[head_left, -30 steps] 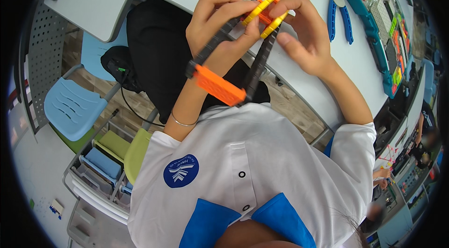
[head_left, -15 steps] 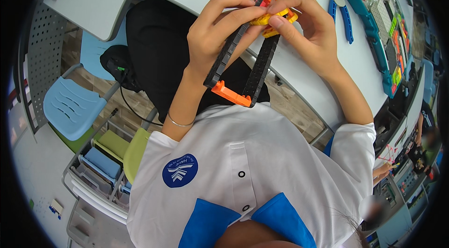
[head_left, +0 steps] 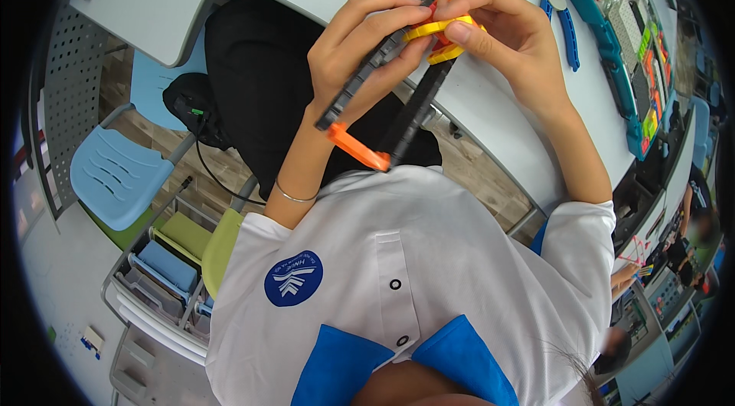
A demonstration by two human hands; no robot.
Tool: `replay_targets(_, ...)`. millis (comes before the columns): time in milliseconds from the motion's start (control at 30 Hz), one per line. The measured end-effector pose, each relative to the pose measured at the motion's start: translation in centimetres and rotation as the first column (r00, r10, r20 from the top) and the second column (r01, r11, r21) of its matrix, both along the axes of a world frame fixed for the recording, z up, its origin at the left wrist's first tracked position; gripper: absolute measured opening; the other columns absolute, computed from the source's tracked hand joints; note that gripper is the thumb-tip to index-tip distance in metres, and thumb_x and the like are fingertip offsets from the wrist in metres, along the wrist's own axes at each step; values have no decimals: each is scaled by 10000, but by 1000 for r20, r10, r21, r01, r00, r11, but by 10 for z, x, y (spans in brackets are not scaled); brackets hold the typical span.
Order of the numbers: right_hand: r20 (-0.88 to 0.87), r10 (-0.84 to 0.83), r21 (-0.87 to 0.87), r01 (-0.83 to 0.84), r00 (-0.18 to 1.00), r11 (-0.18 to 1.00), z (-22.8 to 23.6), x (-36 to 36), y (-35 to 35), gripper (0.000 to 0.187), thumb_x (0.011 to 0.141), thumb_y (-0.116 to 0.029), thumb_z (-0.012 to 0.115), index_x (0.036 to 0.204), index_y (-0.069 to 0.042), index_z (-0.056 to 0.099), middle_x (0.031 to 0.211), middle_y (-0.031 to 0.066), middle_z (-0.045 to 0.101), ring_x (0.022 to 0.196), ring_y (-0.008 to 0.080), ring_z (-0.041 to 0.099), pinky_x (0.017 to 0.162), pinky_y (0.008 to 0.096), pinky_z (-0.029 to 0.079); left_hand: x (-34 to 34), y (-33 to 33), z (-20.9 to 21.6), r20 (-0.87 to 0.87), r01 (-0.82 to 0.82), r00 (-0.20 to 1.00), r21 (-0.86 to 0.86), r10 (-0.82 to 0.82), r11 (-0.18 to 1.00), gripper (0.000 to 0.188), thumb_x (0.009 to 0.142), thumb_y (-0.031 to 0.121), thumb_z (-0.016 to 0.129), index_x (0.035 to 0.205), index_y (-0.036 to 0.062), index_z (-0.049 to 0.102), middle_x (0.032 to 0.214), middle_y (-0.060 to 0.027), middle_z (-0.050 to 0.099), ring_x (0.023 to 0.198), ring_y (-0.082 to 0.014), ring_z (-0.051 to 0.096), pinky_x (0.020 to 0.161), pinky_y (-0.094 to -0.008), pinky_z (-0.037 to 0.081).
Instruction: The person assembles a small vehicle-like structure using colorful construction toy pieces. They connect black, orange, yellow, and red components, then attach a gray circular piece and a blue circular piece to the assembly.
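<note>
Above the near edge of the grey table (head_left: pixel 505 123), in the head view, the left hand (head_left: pixel 367 46) and the right hand (head_left: pixel 498 31) are both gripping a small frame of plastic building pieces. 2 black perforated beams (head_left: pixel 383 69) are running down from the fingers toward the white shirt (head_left: pixel 398 268), bridged at their lower ends by an orange connector (head_left: pixel 358 147). At the top, yellow pieces (head_left: pixel 440 31) are being pinched by the right thumb and fingers, while the left fingers are wrapping the left beam. The frame looks light and stiff, though its press-fit joints could pop apart, so holding near the joints seems safest. Blue pliers (head_left: pixel 566 23) and a teal parts tray (head_left: pixel 635 61) are lying well apart on the table.
</note>
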State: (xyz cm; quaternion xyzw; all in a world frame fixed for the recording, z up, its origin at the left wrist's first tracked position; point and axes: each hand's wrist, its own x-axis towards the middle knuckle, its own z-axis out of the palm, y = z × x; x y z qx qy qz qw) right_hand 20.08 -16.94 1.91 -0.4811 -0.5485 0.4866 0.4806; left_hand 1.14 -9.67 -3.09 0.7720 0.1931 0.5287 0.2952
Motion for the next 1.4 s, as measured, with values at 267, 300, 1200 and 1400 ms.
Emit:
replay_targets(267,243,-53,32,47,968,998,12,1,-2,208,902,-22,707,1102,24,674,1131,108,665,1028,184,663,940,324,528,-3,1,3,-27,83,996,-125,-87,989,274,744,11,822,1005,37,743,1024,-88,718,872,-192,714,733,-273,593)
replay_targets(300,238,-47,3,48,970,999,16,1,-2,220,906,-28,703,1117,26,671,1145,111,664,1033,187,663,947,328,527,-4,1,4,-37,88,995,-130,-94,988,266,747,12,821,1000,35,743,1022,-89,718,869,-192,715,734,-273,592)
replay_targets(1200,552,-284,43,313,784,949,45,12,15,161,859,-57,722,998,-5,659,915,131,654,756,254,640,731,324,508,-15,9,10,14,279,957,-313,-289,908,245,806,-40,774,1045,-27,720,1072,-151,725,944,-181,699,813,-245,552)
replay_targets(1400,803,-268,257,95,532,962,20,23,14,134,887,-70,695,990,7,657,952,161,659,758,237,626,680,316,496,-12,-1,26,114,200,978,-730,-173,653,282,816,38,818,1067,-39,714,913,-70,729,775,-67,672,700,-184,558)
